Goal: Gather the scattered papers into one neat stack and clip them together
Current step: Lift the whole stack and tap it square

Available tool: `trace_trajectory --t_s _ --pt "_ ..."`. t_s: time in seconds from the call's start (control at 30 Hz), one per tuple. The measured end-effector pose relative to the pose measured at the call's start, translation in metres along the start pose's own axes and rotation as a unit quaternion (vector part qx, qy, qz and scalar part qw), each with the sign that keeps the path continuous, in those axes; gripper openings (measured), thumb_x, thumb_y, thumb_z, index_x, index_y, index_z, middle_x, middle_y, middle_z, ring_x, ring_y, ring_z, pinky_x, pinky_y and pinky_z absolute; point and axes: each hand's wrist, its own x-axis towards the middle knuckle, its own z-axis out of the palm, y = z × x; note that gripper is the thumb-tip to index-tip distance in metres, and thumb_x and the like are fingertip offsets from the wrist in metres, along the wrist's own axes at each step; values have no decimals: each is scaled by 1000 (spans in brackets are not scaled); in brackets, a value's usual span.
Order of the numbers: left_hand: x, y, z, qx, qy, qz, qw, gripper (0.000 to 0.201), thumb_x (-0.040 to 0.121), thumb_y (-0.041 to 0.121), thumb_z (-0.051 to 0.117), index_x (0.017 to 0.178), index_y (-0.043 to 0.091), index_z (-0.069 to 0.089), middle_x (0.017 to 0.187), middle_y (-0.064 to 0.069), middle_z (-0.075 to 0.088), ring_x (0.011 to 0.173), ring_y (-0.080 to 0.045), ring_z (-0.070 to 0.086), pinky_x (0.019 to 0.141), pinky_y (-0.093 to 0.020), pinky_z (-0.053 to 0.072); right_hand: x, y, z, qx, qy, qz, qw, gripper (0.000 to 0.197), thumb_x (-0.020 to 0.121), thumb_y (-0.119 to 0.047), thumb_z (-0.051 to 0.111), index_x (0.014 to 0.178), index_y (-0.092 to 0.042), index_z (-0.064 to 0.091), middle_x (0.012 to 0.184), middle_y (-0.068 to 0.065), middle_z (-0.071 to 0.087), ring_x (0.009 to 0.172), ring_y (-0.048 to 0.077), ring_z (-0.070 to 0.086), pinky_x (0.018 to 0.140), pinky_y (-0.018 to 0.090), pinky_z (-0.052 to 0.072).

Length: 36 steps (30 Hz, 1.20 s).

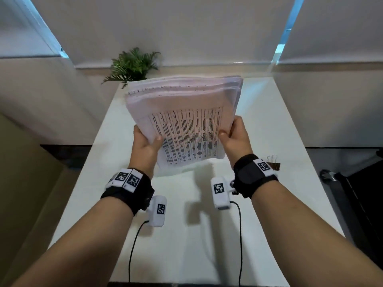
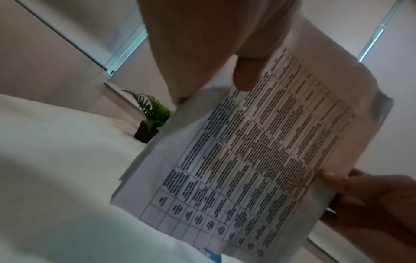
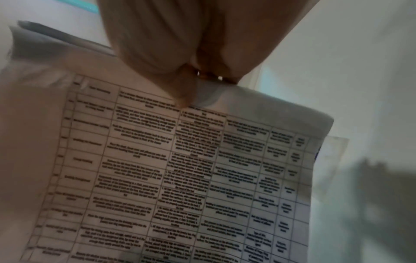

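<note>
A thick stack of papers (image 1: 184,112) printed with a table stands nearly upright above the white table (image 1: 269,125), its lower edge close to the surface. My left hand (image 1: 145,143) grips the stack's left side, thumb on the front sheet. My right hand (image 1: 236,135) grips the right side the same way. The sheets' top edges are uneven and fan out a little. The printed front sheet (image 2: 247,151) fills the left wrist view, and the same sheet (image 3: 180,178) fills the right wrist view. A brown binder clip (image 1: 273,163) with silver handles lies on the table beside my right wrist.
A small potted fern (image 1: 132,65) stands at the table's far left corner behind the stack. A dark chair or case (image 1: 360,193) sits off the table's right edge. Camera cables (image 1: 132,245) trail from both wrists across the near part of the table.
</note>
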Motion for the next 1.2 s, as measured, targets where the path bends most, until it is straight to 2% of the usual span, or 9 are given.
trace_trajectory --t_s 0.2,0.37,0.5,0.6,0.77,0.9,0.97,1.1,1.2 --pt "24 -25 -32 23 14 -42 999 50 86 -18 49 115 22 43 102 4 62 84 6 64 74 -18 51 1 17 35 22 -43 52 998 55 71 2 50 113 -32 38 104 -2 54 102 18 55 83 33 51" --pt "43 -30 -34 37 11 -48 998 45 89 -12 51 116 23 47 102 5 63 88 3 63 81 -21 52 9 24 47 -17 6 68 998 33 91 -6 47 119 -22 40 108 1 56 104 23 57 91 40 49" --pt "48 -44 -34 73 28 -80 994 38 91 3 58 127 10 53 119 -8 66 112 -23 62 103 -46 46 14 24 49 -75 2 62 995 27 94 -5 45 120 -14 42 105 3 56 98 20 54 85 34 46" --pt "54 -39 -30 118 68 -57 989 31 92 1 55 120 15 57 112 -3 66 107 -21 62 101 -38 46 22 13 49 -164 14 -4 986 40 91 -5 48 128 -14 38 117 6 53 107 21 52 92 31 42" --pt "70 7 -17 263 33 92 960 18 87 -1 53 95 15 57 89 -4 63 82 -18 56 72 -24 44 38 -48 61 -513 -17 -216 831 68 85 -23 60 145 -25 27 153 -1 27 146 24 11 118 53 6" --pt "83 23 -5 348 -10 167 923 23 84 3 61 92 24 56 91 -1 66 84 -20 61 74 -28 52 43 -64 66 -481 -94 -144 860 12 92 -24 51 105 -25 52 89 -6 60 96 28 61 85 39 50" --pt "87 13 -5 336 26 124 933 41 84 1 59 113 29 53 121 -4 58 110 -21 56 94 -39 51 45 -54 64 -444 -40 -131 885 1 92 -22 50 92 -22 49 76 -2 58 73 29 59 63 33 52" --pt "72 -15 -11 220 140 -170 950 94 87 15 65 154 19 -1 161 -6 -2 148 -28 13 116 -37 24 55 -20 54 -262 75 -27 962 3 86 -19 53 87 -19 51 79 2 63 73 27 61 63 31 53" --pt "59 -35 -14 128 113 -398 902 110 78 49 69 153 13 -2 155 -7 22 141 -28 28 113 -40 26 56 -2 53 -38 151 57 986 6 82 -16 56 84 -22 57 89 3 68 83 26 66 81 41 57"
